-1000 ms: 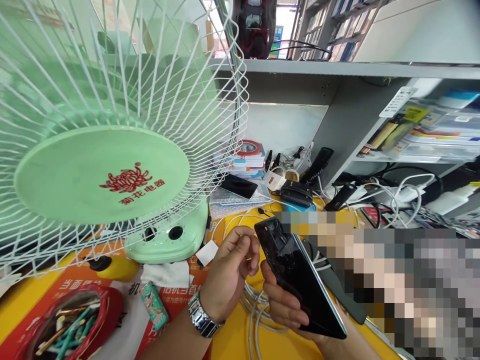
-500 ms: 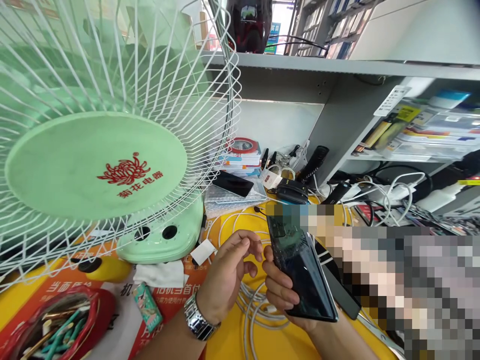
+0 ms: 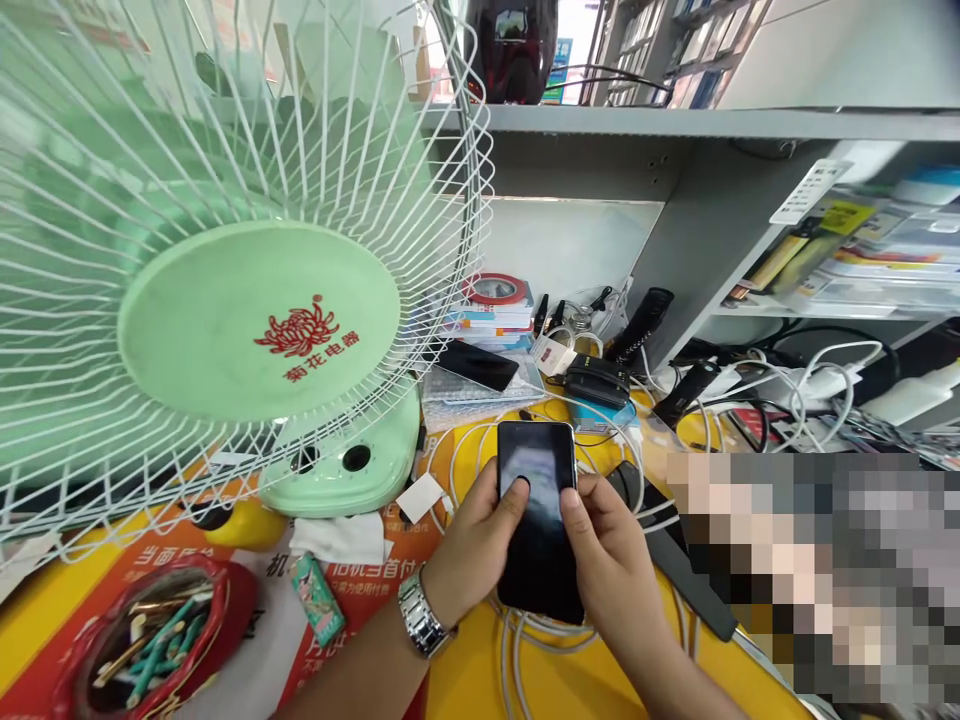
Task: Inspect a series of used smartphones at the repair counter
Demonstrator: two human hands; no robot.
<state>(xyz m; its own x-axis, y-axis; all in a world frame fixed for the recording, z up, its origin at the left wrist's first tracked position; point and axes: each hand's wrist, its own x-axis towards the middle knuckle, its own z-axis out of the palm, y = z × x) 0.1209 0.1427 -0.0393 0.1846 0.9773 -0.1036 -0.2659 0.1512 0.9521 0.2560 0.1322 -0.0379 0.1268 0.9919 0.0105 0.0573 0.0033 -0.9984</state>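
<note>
A smartphone (image 3: 538,560) is upright between my two hands, its dark screen facing me with a pale reflection on it. My left hand (image 3: 480,535), with a metal watch on the wrist, grips the left edge, thumb on the glass. On the right edge is my right hand (image 3: 611,545), thumb along the side and fingers behind. The fingers behind the phone are mostly hidden. Below and around it, white cables (image 3: 514,650) lie coiled on the yellow tabletop (image 3: 465,690).
A green fan (image 3: 262,320) fills the left. Near it are a red ashtray (image 3: 232,610) with cigarette butts and a green pack (image 3: 319,600). Another phone (image 3: 476,365) lies on bubble wrap behind. Grey shelves (image 3: 705,210) stand at right; a pixelated area covers the lower right.
The phone has turned upright with its screen toward me and moved left. My left hand has taken hold of its left edge. The fan head has swung slightly right in view.
</note>
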